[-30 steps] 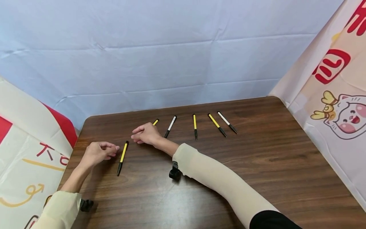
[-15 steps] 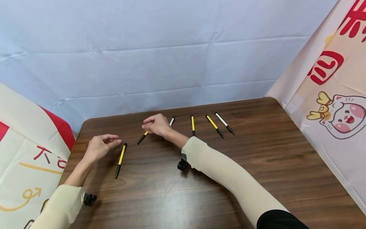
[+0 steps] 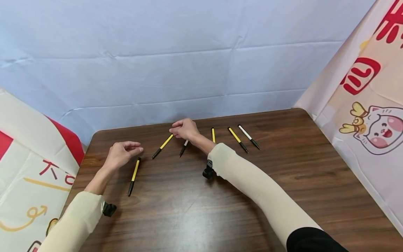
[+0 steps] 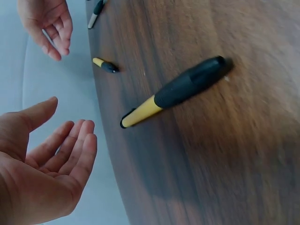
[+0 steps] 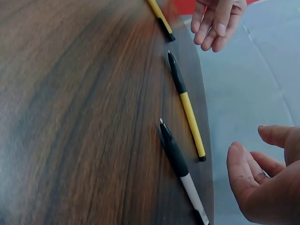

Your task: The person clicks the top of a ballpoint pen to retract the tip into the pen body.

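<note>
My left hand (image 3: 124, 154) hovers near the upper end of a yellow-and-black pen (image 3: 134, 176) and holds nothing. In the left wrist view, thumb and fingers (image 4: 83, 152) are spread apart beside that pen. Over the far part of the table is my right hand (image 3: 186, 129), above a white-and-black pen (image 3: 183, 149) whose upper part it hides in the head view. Just left of it lies a second yellow-and-black pen (image 3: 162, 146). The right wrist view shows a gap between the right thumb and fingers (image 5: 241, 173), with no pen in it.
On the brown wooden table (image 3: 283, 182), farther right, lie two yellow-and-black pens, one upright in view (image 3: 213, 134) and one slanted (image 3: 238, 140), plus a white-and-black pen (image 3: 248, 136). A pale cloth (image 3: 176, 70) hangs behind the far edge; printed cloths (image 3: 368, 108) flank the sides.
My right hand has moved right and away from me, uncovering the second yellow pen and covering the white pen's upper part. My left hand has shifted slightly right and farther out.
</note>
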Action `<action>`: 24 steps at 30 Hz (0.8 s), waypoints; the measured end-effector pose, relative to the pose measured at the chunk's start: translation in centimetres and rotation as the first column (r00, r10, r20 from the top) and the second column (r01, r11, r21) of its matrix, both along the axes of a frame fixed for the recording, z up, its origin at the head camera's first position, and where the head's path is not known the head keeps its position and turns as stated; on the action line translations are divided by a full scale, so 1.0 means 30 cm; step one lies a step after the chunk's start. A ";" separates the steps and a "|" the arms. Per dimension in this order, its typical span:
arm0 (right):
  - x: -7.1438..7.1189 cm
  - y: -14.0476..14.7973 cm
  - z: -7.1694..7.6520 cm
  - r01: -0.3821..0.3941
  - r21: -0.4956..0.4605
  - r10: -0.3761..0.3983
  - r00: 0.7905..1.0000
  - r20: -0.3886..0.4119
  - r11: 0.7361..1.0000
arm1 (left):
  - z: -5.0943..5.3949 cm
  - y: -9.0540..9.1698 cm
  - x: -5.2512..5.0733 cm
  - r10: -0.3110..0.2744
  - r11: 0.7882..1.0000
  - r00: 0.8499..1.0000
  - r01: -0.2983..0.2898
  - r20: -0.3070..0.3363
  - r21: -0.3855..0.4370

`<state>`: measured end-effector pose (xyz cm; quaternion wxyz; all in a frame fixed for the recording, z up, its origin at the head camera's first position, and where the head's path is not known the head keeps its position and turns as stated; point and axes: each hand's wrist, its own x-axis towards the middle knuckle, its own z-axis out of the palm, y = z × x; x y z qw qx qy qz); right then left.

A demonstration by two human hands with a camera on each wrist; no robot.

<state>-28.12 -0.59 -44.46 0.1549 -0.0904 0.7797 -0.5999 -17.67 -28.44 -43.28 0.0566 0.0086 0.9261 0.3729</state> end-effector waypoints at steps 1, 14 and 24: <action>-0.004 0.004 -0.004 0.000 0.005 0.000 1.000 -0.002 1.000 | -0.002 0.006 -0.005 -0.001 1.000 1.000 0.001 0.008 0.002; -0.032 0.013 -0.029 0.016 0.052 -0.017 1.000 0.017 0.999 | -0.028 0.065 -0.067 -0.030 1.000 0.999 0.030 0.044 0.004; -0.041 -0.005 -0.064 0.032 0.040 -0.036 0.995 0.088 0.999 | -0.052 0.115 -0.100 -0.046 0.999 0.998 0.045 0.050 0.014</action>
